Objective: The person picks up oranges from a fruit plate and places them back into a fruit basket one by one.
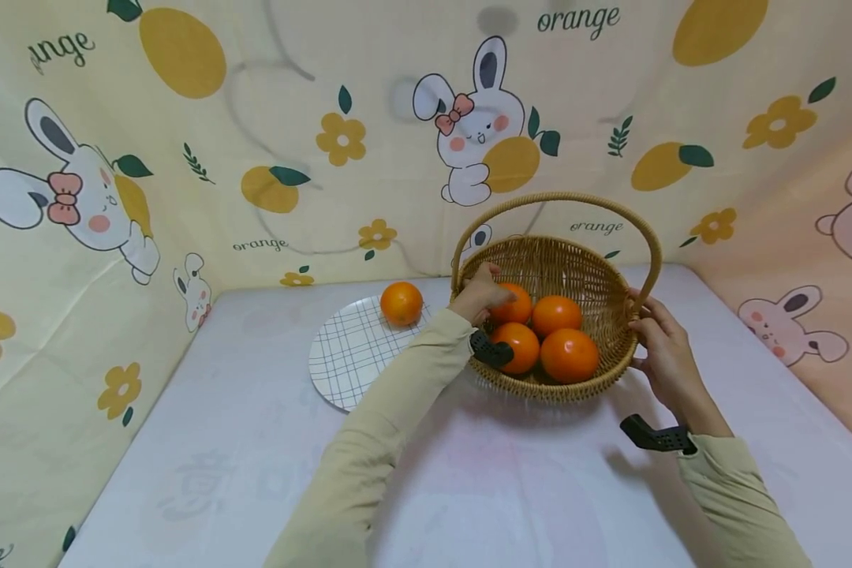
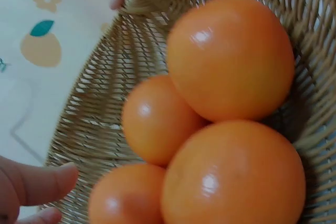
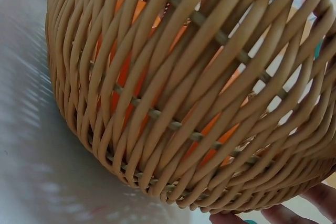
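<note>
A woven basket [image 1: 539, 390] with an arched handle stands on the table, its opening facing me. Several oranges [image 1: 569, 356] lie inside, touching one another. My left hand [image 1: 479, 296] reaches over the basket's left rim, nearest to the rear-left orange [image 1: 513, 304]. In the left wrist view its thumb [image 2: 50, 183] is extended beside the oranges [image 2: 233, 177], with no orange in its grasp. At the right rim, by the handle's foot, my right hand [image 1: 663, 355] grips the basket. The right wrist view shows its fingers [image 3: 281, 214] against the wicker, partly hidden.
Left of the basket lies a round white plate [image 1: 348, 355] with a grid pattern, partly behind my left sleeve. One more orange [image 1: 401, 304] rests at its far right edge. A printed cloth [image 1: 383, 189] with rabbits and oranges hangs behind the white table [image 1: 255, 442].
</note>
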A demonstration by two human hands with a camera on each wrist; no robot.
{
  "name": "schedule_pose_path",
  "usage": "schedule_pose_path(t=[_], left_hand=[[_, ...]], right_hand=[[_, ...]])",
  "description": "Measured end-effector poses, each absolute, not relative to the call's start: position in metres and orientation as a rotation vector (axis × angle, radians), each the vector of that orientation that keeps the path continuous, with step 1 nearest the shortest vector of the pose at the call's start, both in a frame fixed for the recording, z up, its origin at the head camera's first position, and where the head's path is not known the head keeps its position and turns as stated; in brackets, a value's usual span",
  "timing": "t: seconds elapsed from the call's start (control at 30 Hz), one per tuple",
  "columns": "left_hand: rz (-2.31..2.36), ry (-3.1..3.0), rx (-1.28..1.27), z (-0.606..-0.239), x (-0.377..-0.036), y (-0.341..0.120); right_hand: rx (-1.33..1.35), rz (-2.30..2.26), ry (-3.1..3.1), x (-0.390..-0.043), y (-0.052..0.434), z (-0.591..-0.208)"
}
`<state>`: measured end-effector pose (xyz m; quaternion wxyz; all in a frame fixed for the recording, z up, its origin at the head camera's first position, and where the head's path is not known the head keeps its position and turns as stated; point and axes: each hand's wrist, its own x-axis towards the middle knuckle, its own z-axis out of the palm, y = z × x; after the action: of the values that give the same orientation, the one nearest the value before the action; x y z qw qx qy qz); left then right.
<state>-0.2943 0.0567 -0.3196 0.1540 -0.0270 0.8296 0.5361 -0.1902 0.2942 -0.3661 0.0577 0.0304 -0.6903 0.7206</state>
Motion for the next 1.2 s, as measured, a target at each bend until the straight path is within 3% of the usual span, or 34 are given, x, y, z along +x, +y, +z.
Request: schedule_pose_path(t=[0.33,0.73,1.2], left_hand=[[1.749,2.180,0.243,-0.293,-0.277,0.038],[1.834,2.236,0.583,-0.266,-0.248,-0.022],[2.074,2.454,0.537,-0.275,-0.257,-0.076]], right_hand=[[0.094,2.198,-2.088,-0.191,0.294,-0.367],[0.079,2.170,-2.111,-0.190,0.294,-0.366],[0.086,2.175,-2.110,-0.189,0.294,-0.366]])
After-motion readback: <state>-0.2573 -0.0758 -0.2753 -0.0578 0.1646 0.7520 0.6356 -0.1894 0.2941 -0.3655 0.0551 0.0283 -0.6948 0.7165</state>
